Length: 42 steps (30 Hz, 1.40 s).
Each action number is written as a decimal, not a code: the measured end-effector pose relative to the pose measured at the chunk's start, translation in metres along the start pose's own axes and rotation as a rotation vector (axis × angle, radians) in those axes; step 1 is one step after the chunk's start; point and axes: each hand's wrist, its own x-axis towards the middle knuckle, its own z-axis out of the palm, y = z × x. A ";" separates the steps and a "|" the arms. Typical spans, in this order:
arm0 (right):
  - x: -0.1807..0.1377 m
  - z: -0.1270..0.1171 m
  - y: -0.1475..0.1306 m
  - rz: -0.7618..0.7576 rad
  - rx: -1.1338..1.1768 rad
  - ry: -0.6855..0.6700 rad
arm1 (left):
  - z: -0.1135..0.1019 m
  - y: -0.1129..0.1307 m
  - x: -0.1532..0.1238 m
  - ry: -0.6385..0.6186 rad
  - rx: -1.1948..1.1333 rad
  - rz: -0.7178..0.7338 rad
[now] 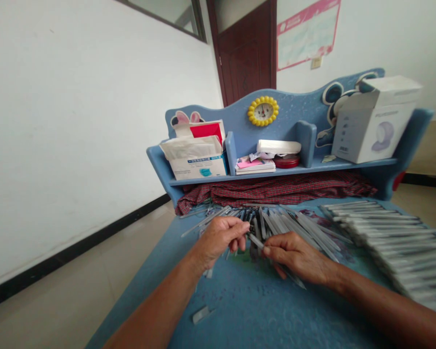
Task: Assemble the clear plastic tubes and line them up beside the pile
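Observation:
My right hand [294, 254] is closed around a slim, translucent pen-like tube [256, 241], which slants up towards my left hand and down past my palm. At the tube's upper end, my left hand [225, 237] pinches something small and dark between thumb and fingertips; its kind is too small to tell. Just beyond both hands lies a loose spread of clear and dark slim tubes [305, 228] on the blue table [236, 305]. A short clear plastic piece [201, 315] rests nearer to me, left of centre.
At right, many similar tubes lie in a stacked row [396, 242]. Behind the spread, a checked cloth [261, 191] is tucked under a blue shelf [290, 170]. The shelf bears a mask box [199, 162], papers [255, 166], a yellow clock [263, 111] and a white box [376, 121].

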 end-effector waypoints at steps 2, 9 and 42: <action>0.000 0.000 0.000 0.005 -0.004 -0.003 | 0.000 0.000 0.000 0.003 0.047 -0.010; 0.001 0.001 -0.001 0.006 -0.006 -0.005 | -0.001 0.002 -0.002 -0.042 -0.050 0.005; 0.000 0.001 0.002 0.019 0.017 -0.012 | -0.001 0.000 -0.001 -0.052 -0.010 0.031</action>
